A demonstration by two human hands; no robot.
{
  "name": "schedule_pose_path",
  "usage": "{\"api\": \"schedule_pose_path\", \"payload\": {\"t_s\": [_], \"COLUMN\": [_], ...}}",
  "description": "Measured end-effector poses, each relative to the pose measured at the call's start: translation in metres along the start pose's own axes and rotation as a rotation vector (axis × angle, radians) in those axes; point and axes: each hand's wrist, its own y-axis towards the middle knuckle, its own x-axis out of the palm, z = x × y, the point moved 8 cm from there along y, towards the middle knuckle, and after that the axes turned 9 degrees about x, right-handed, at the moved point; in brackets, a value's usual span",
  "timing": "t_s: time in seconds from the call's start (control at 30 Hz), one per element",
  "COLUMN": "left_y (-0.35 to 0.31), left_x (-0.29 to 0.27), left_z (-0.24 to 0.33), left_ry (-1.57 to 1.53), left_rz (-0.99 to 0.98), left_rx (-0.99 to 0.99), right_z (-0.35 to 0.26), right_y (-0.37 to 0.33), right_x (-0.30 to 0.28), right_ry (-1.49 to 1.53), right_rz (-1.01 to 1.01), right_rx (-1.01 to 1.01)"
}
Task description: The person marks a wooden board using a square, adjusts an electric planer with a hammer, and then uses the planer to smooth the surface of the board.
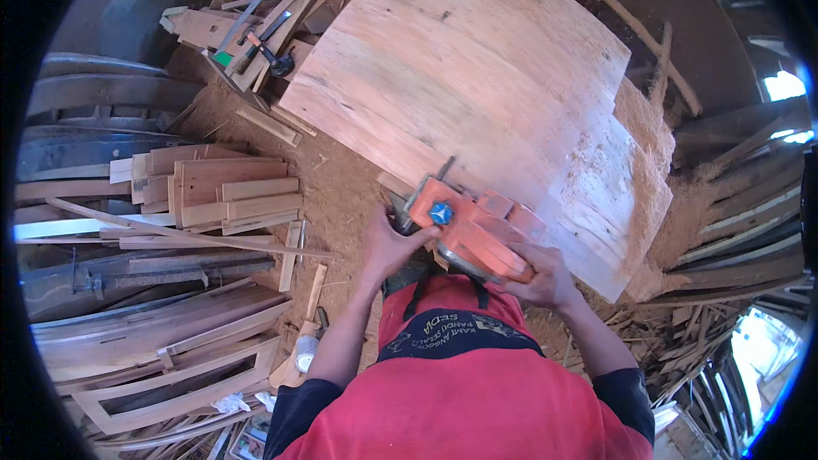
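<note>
An orange electric hand planer (487, 234) with a blue front knob sits on the near edge of a wide wooden panel (460, 68) built of joined boards. My right hand (544, 277) is wrapped round its rear handle. At the planer's front left side is my left hand (390, 245), its thumb reaching toward the blue knob and its fingers curled at the dark side of the tool and the panel's edge. Part of those fingers is hidden. Fine shavings and pale dust lie over the panel's right side.
Stacked short boards (230, 192) lie on the left, above long planks and a wooden frame (179, 388). An orange-handled clamp (266, 51) rests among offcuts at the upper left. Shavings (643, 136) heap along the panel's right edge. A white tin (305, 352) stands by my left forearm.
</note>
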Motion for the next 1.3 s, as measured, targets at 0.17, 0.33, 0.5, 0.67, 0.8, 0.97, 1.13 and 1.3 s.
{"api": "schedule_pose_path", "payload": {"t_s": [0.17, 0.33, 0.5, 0.67, 0.8, 0.97, 1.13, 1.3], "left_y": [0.051, 0.099, 0.144, 0.194, 0.225, 0.226, 0.162, 0.063], "left_x": [-0.080, -0.162, -0.228, -0.286, -0.344, -0.357, -0.242, -0.082], "left_z": [-0.023, -0.037, -0.067, -0.107, -0.131, -0.151, -0.113, -0.063], "left_ry": [0.030, 0.065, 0.085, 0.093, 0.210, 0.010, -0.081, 0.051], "left_rz": [0.058, 0.101, 0.181, 0.195, 0.249, 0.317, 0.138, 0.061], "left_rx": [0.045, 0.005, 0.025, 0.066, 0.167, 0.017, 0.095, 0.098], "right_z": [-0.047, -0.096, -0.147, -0.185, -0.210, -0.200, -0.144, -0.039], "right_y": [0.073, 0.145, 0.213, 0.273, 0.315, 0.313, 0.216, 0.070], "right_x": [0.046, 0.087, 0.118, 0.149, 0.172, 0.175, 0.116, 0.050], "right_ry": [0.010, 0.015, 0.008, 0.032, 0.151, 0.087, 0.199, -0.067], "right_rz": [-0.050, -0.066, -0.076, -0.007, 0.001, -0.063, -0.020, -0.057], "right_rx": [0.050, 0.049, -0.035, -0.150, -0.231, -0.129, -0.148, -0.022]}}
